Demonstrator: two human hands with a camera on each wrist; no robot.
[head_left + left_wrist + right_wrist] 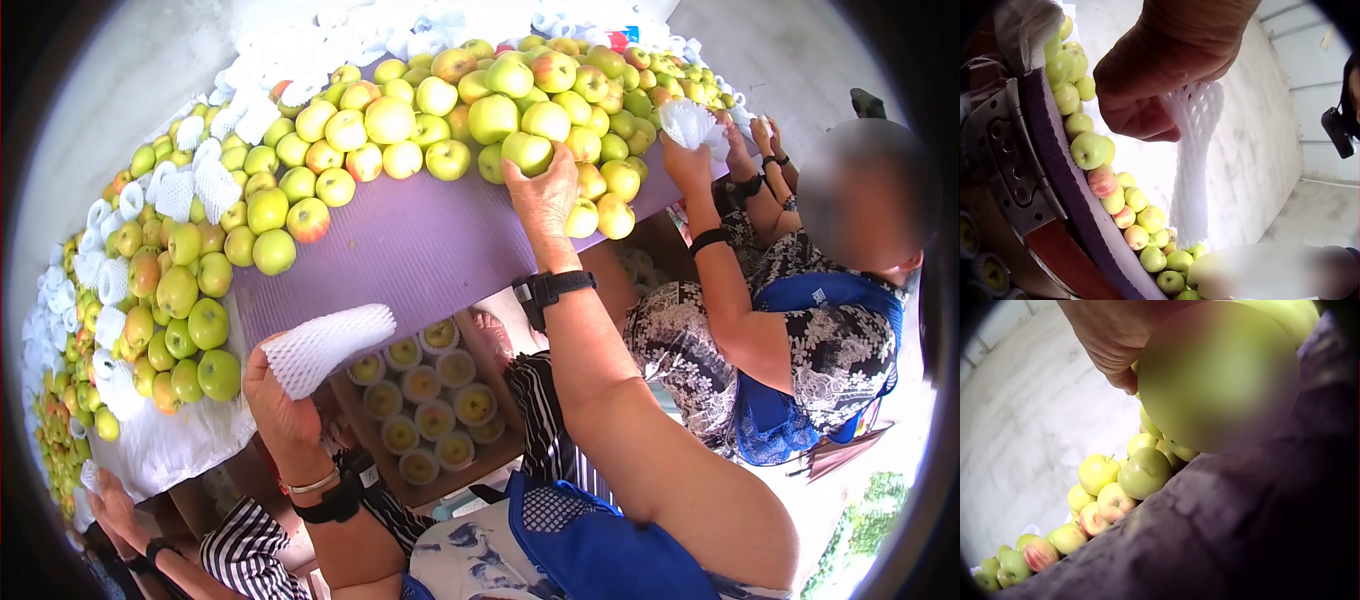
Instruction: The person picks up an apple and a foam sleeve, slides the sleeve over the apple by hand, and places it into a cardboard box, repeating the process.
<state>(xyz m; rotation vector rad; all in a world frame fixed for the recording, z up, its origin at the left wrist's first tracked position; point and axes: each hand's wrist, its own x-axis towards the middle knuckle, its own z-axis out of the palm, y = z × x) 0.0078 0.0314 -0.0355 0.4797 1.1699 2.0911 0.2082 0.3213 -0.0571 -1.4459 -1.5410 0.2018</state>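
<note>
My left hand holds a white foam net sleeve by one end, in front of the table edge. The left wrist view shows the foam net sleeve hanging from the curled fingers of the left hand. Farther out, my right hand grips a green apple at the near side of the heap, thumb and fingers at its sides. A blurred patch covers much of the right wrist view, where part of the right hand shows above more apples.
Yellow-green apples are heaped along the purple tabletop, with loose foam nets among them. Below the edge sits a cardboard box of netted apples. Another person at right holds a foam net; another person's hand is at lower left.
</note>
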